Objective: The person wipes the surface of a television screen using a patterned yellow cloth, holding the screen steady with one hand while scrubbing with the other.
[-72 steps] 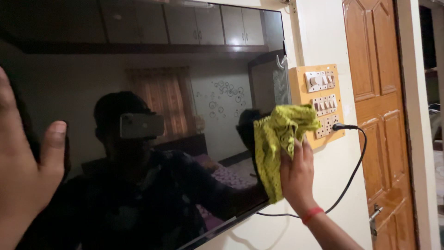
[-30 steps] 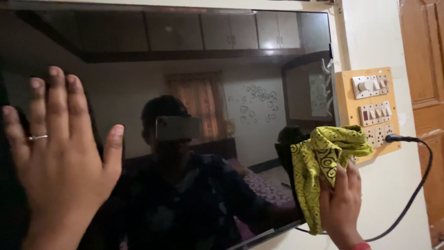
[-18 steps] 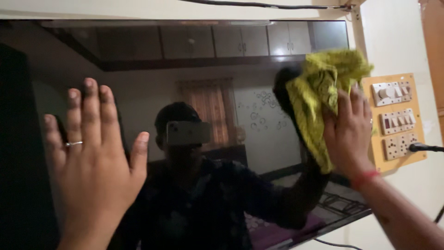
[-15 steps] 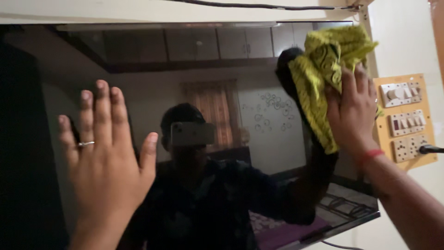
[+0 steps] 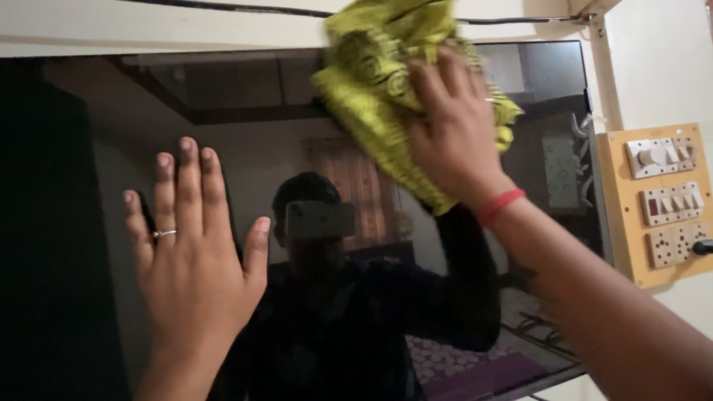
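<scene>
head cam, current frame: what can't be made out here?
- Head view: top middle of the dark screen is hidden by the yellow-green cloth and right hand.
- Screen's left and bottom edges are cut off by the frame.
- Left hand covers the screen behind it; contact with the glass cannot be judged.
- Switch panel: markings too small; the plug at the right edge is cut off.

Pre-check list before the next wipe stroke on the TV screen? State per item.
1. Cloth grip: right hand presses the yellow-green cloth on the screen's top edge: ok.
2. Bracing: left hand flat on the screen, fingers spread: ok.
3. Cable along the top wall strip sits close above the cloth: not ok.
4. Switch panel at right, apart from both hands: ok.
5. Dust or streaks left on the glass: cannot tell.
</scene>
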